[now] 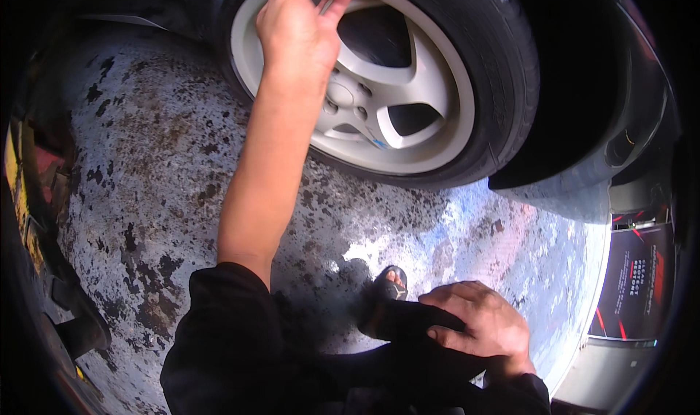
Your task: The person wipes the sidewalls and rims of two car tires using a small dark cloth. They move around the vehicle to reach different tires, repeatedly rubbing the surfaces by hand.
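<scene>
My left arm stretches up to a car wheel with a pale five-spoke alloy rim (430,72) and a black tyre (503,87). My left hand (302,25) is over the rim's upper left part. Its fingers look bent around something dark at the picture's top edge, which cuts off the fingertips; what this is I cannot make out. Lug holes surround the round hub centre (340,94). Lower right, my right hand (481,320) lies over my dark-clothed bent knee (415,319), thumb apart from the other fingers, with nothing in it.
Dark car bodywork (620,145) curves around the wheel's right side. Worn grey floor (168,145) with dark flaking patches spreads below. My sandalled foot (395,280) stands near the knee. Yellow and red equipment (29,174) lines the left edge; a black printed panel (631,284) stands at right.
</scene>
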